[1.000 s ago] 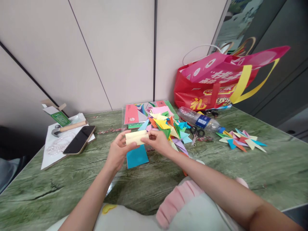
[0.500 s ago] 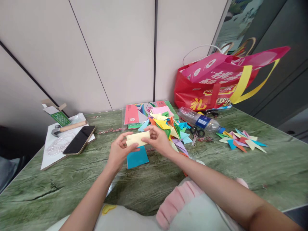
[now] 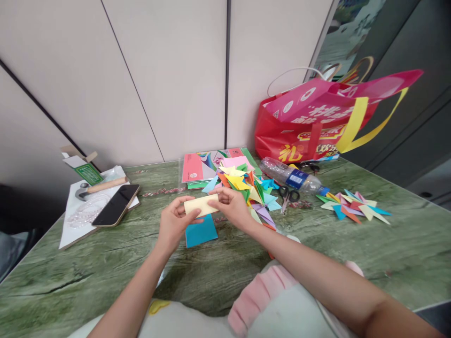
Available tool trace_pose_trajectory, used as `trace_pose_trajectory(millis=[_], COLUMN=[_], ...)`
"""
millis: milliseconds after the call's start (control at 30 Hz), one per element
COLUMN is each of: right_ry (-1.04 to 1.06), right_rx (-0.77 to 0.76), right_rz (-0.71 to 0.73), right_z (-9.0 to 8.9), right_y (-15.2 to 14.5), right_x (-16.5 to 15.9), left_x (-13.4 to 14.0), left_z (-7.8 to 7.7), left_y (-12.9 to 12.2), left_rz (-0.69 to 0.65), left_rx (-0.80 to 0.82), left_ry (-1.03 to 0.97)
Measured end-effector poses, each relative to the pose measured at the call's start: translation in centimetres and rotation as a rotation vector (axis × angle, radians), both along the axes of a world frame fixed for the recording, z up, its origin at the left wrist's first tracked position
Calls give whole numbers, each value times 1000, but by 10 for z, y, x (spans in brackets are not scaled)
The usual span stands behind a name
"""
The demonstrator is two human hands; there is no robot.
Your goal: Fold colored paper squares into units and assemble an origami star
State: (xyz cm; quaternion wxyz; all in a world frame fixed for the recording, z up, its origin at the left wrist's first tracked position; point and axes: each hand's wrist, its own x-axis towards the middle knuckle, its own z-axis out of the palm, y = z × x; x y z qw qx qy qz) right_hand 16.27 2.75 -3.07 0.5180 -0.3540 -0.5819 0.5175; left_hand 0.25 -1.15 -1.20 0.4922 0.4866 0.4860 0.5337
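Note:
A small piece of pale yellow paper [image 3: 200, 206], folded into a narrow strip, is held up between my two hands. My left hand [image 3: 175, 219] pinches its left end, thumb in front and fingers behind. At the other end, my right hand [image 3: 230, 206] grips it the same way. Just below the strip, blue paper [image 3: 202, 231] lies flat on the table. Behind my right hand is a heap of folded coloured paper pieces [image 3: 241, 182], partly hidden by that hand.
Scissors [image 3: 288, 194] and a plastic bottle [image 3: 296, 177] lie right of the heap, near another paper cluster [image 3: 355, 205]. A red bag [image 3: 299, 124] stands behind. At left are a phone [image 3: 117, 205], a hammer [image 3: 102, 187] and a small box [image 3: 84, 169]. Packaged paper [image 3: 193, 167] lies by the wall.
The pale yellow paper's upper flap has come down level with the rest, so it looks like one narrower strip. Both hands have stayed in nearly the same place.

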Motion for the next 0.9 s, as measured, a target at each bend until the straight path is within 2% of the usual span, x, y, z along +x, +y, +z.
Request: trace_pose_trajectory(millis=[433,900], right_ry=[37,15], right_rx=[-34,-7], right_rz=[-1,-15], right_z=[3,2], right_y=[-2,-1], right_x=[-2,-1], left_x=[4,4], left_z=[5,4], left_y=[-2,-2], left_rz=[102,103], left_rx=[-17,0], left_ry=[-9,-9])
